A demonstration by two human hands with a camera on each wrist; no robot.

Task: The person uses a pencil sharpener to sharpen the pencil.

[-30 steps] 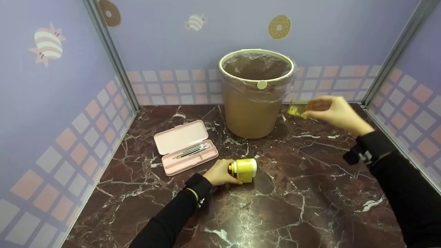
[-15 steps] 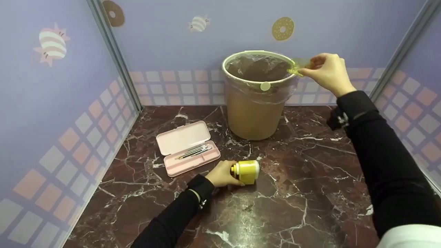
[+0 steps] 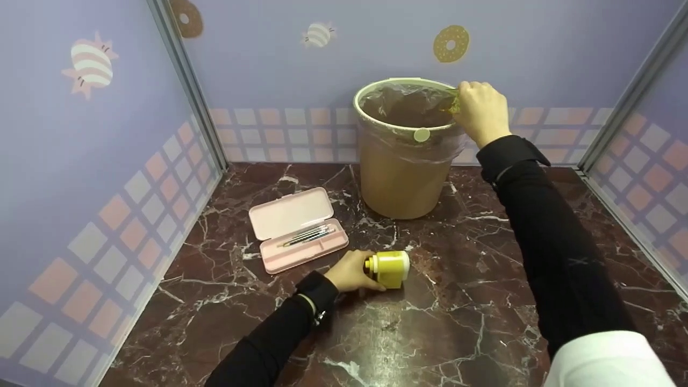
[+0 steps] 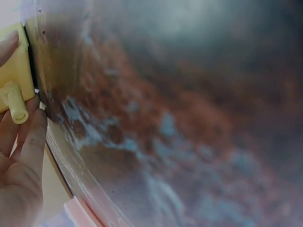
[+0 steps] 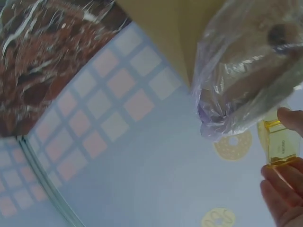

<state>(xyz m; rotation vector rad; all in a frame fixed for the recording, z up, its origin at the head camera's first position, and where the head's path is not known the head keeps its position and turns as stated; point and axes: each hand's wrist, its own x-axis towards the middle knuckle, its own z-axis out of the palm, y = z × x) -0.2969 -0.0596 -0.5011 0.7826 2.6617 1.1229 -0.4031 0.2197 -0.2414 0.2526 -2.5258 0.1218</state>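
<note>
My left hand holds a yellow hand-crank pencil sharpener on the marbled table. Its crank knob sticks out between my fingers in the left wrist view. Up at the right rim of the tall beige trash bin, my right hand pinches a see-through yellow shavings drawer. In the head view most of this drawer is hidden behind the hand, and a yellow part shows over the bin's opening. Thumb and fingers grip it from opposite sides in the right wrist view.
A clear plastic liner hangs over the bin's rim. Left of the bin lies an opened pink pencil case with several pencils in it. Patterned wall panels enclose the table at the back and both sides.
My right hand has lifted the shavings drawer from beside the bin up to the rim, then moved left and turned over. The left hand keeps its hold on the sharpener in place.
</note>
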